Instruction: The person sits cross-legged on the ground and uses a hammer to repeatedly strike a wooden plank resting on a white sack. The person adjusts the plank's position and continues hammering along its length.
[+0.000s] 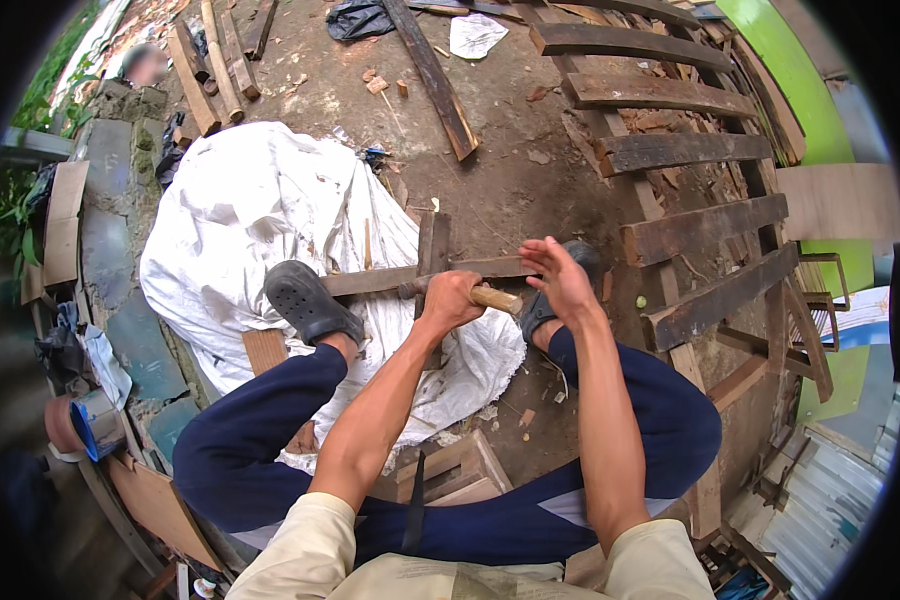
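While both shoes are pinning the wooden slat (390, 279), the left hand (452, 298) is clenching a hammer handle (496, 299); the right hand (558, 277) is hovering open-fingered just beside it.

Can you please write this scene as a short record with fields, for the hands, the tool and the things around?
left hand: closed around a wooden handle of a tool; its head is hidden
right hand: open, fingers spread, holds nothing
wood: crossed planks lie on the ground under the hands
feet: dark clog presses on one plank
under the work: white sheet
right side: slatted wooden frame
seat: low wooden stool
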The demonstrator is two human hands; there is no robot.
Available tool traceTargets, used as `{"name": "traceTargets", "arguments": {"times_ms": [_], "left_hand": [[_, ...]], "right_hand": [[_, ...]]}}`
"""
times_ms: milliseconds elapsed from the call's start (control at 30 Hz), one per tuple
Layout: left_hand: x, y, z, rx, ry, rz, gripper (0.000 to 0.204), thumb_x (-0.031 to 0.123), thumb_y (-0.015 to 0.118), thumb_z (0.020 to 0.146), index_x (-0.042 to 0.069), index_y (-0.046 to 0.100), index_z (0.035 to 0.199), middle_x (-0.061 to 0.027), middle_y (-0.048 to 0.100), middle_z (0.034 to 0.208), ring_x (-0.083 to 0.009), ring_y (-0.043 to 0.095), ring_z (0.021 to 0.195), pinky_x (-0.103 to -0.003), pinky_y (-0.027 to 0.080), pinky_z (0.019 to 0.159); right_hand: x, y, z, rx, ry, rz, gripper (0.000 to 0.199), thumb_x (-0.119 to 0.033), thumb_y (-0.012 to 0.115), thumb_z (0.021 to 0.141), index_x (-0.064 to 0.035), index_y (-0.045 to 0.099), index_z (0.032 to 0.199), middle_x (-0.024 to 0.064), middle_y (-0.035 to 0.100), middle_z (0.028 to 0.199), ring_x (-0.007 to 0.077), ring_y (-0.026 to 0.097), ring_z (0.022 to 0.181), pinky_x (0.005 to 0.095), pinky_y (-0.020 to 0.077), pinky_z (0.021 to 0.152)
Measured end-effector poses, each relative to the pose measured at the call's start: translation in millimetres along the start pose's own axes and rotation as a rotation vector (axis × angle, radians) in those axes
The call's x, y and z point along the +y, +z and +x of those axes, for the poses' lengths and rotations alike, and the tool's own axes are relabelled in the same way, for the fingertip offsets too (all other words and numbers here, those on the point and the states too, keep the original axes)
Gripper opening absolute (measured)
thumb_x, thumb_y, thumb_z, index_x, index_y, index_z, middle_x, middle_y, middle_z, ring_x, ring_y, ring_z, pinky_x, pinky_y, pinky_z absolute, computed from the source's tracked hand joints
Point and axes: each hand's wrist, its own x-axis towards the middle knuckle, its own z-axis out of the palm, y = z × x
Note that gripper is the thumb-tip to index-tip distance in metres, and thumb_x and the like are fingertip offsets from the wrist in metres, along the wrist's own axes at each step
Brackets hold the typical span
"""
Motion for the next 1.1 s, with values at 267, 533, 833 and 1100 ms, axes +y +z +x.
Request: {"name": "traceTargets", "arguments": {"times_ms": [267,533,833,1100], "left_hand": [[-5,0,-9,-0.089,0.029,-0.076,0.016,0.014,0.071,0.061,0.004,0.059,0.066,-0.0168,0.061,0.067,-0.0377,0.062,0.064,-0.044,0.048,0.058],[-2,-10,2,-0.094,0.059,-0.078,0.016,0.015,0.071,0.062,0.004,0.060,0.066,-0.0158,0.062,0.067,-0.0371,0.064,0.066,-0.045,0.050,0.061],[-9,-20,2,-0.129,0.096,-0.165,0.018,0.012,0.070,0.063,0.002,0.056,0.067,-0.0165,0.058,0.068,-0.0368,0.062,0.065,-0.044,0.046,0.059],[-10,-43,-4,-0.212,0.026,-0.204,0.020,0.013,0.072,0.065,0.002,0.056,0.067,-0.0179,0.057,0.067,-0.0404,0.061,0.069,-0.046,0.047,0.062]], "right_hand": [[39,20,16,0.002,-0.195,0.294,0.066,-0.046,0.033,0.103,-0.0141,0.012,0.156,0.0173,0.012,0.161,0.0302,0.006,0.149,0.0415,0.0030,0.117],[29,-39,30,0.109,-0.200,0.524,0.067,-0.047,0.030,0.102,-0.0270,0.006,0.161,0.0111,0.002,0.168,0.0309,-0.009,0.153,0.0483,-0.0116,0.119],[35,-6,40,0.128,-0.356,0.588,0.069,-0.035,0.031,0.104,-0.0123,-0.006,0.159,0.0140,-0.007,0.166,0.0265,-0.003,0.154,0.0408,-0.0053,0.122],[39,99,15,-0.042,-0.423,0.381,0.070,-0.031,0.031,0.104,-0.0103,-0.008,0.159,0.0210,-0.005,0.165,0.0268,-0.004,0.154,0.0387,-0.0078,0.122]]}}
